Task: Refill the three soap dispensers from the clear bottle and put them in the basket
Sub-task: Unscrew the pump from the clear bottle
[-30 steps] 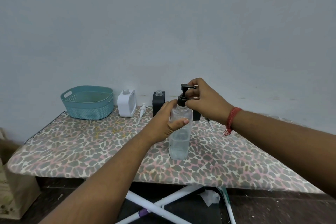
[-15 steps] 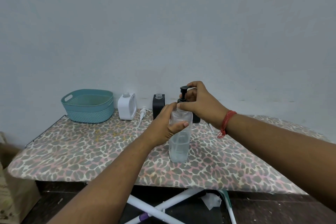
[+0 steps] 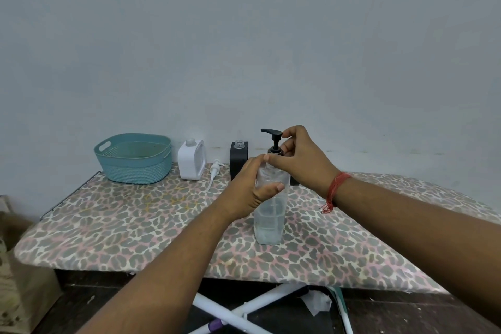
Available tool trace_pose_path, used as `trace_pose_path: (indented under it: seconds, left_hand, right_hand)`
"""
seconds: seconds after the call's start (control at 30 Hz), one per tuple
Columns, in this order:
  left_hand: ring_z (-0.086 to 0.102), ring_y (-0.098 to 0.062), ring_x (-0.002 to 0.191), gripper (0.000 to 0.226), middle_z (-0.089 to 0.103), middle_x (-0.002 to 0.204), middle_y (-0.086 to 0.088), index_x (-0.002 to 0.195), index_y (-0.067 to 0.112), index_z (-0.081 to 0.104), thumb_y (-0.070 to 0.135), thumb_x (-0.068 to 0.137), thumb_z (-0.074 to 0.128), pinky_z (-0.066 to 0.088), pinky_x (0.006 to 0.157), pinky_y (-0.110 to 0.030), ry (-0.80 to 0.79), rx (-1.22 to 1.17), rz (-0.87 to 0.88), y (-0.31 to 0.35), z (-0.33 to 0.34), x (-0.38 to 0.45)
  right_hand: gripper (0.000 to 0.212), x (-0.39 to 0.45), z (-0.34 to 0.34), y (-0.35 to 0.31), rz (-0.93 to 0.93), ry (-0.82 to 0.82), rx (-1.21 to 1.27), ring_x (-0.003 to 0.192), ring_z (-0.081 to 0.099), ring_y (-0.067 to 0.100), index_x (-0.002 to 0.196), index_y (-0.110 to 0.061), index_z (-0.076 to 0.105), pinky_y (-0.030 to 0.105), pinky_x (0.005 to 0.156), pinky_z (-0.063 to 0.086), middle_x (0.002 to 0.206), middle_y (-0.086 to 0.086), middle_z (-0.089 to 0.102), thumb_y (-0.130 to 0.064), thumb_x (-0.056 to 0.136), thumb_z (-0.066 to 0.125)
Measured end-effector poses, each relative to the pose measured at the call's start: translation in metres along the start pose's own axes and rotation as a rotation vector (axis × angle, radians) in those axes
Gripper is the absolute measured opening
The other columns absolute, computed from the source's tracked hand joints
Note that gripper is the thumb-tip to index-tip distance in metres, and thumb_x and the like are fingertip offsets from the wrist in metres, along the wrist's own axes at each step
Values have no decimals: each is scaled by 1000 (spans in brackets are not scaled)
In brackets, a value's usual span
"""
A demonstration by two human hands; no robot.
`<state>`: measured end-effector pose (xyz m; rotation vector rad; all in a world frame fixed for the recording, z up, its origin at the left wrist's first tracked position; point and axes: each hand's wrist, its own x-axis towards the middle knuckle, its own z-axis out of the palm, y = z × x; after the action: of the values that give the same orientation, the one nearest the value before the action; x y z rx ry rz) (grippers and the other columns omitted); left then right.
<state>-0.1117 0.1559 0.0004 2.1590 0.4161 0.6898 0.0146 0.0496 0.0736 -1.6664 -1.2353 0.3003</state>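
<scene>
left hand [image 3: 250, 188] wrapped round the clear bottle [image 3: 269, 214], upright on the bench [image 3: 122, 214] | right hand [image 3: 301, 160] pinching its black pump [image 3: 273, 138] collar | white dispenser [image 3: 192, 160] and black dispenser [image 3: 238, 160] open-necked at the back, loose white pump [image 3: 214, 172] between them | teal basket [image 3: 134, 157] far left

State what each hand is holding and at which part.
The left hand grips the clear bottle around its upper body. The right hand pinches the black pump at its collar, on the bottle's neck.
</scene>
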Motion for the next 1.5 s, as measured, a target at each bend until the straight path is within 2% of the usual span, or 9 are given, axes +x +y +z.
trace_pose_path:
  seconds: [0.2,0.37,0.47,0.6,0.73,1.03,1.17,1.33,1.5]
  left_hand:
    - [44,-6,130,74,44,142,9,150,29,33,56,89,66,38,105,-25,5,32,-5,1,1,0]
    - [45,0,127,56,47,136,13,138,39,41,50,90,69,39,101,-22,3,8,-20,1,0,0]
    - [43,-2,131,68,44,141,13,144,37,38,57,87,68,39,107,-28,-1,7,-19,0,0,-1]
    - [46,-7,130,89,43,143,10,151,29,32,71,79,64,42,109,-33,-4,51,-37,1,0,-1]
    - [45,-9,131,81,41,145,10,152,27,31,57,87,68,39,110,-30,-11,46,-60,1,0,0]
    - [46,-10,135,92,39,152,12,153,36,28,73,78,67,40,114,-44,-44,31,-132,8,-5,-4]
    - [33,-11,145,85,30,162,11,157,37,20,62,88,62,31,118,-37,-30,94,-129,21,-8,-10]
    - [12,-14,154,90,7,168,11,160,36,5,75,87,42,19,124,-48,152,154,-79,51,-7,-16]
    - [-7,-2,153,79,-3,168,16,160,33,5,73,96,28,2,126,-44,303,387,200,91,2,-12]
  right_hand:
    - [44,-1,1,0,-17,-54,111,109,63,9,122,-21,46,34,98,50,110,-5,67,-8,84,65]
    - [38,-1,5,2,-3,27,-72,87,57,10,111,-21,51,24,76,47,101,0,59,-33,83,74]
    - [23,0,4,2,-35,53,-160,73,54,13,93,-18,60,27,67,46,87,4,63,-35,84,73]
    - [11,1,-6,-8,-103,132,-44,87,66,9,95,-22,69,29,83,53,93,-5,70,-31,87,69]
    - [5,8,-23,-21,-182,269,67,98,65,12,95,-25,67,31,91,52,106,3,68,-28,92,64]
    - [27,14,-72,-55,-263,524,245,97,65,12,103,-21,70,35,94,53,109,10,68,-42,87,62]
    - [24,6,-91,-66,-270,591,274,91,64,11,101,-22,69,42,93,54,105,8,69,-42,89,61]
    - [26,-10,-117,-70,-257,653,333,95,66,13,105,-17,68,44,93,55,100,-1,71,-39,92,62]
    - [22,-21,-142,-61,-204,691,270,94,66,15,100,-23,68,44,92,55,95,-5,69,-42,91,62]
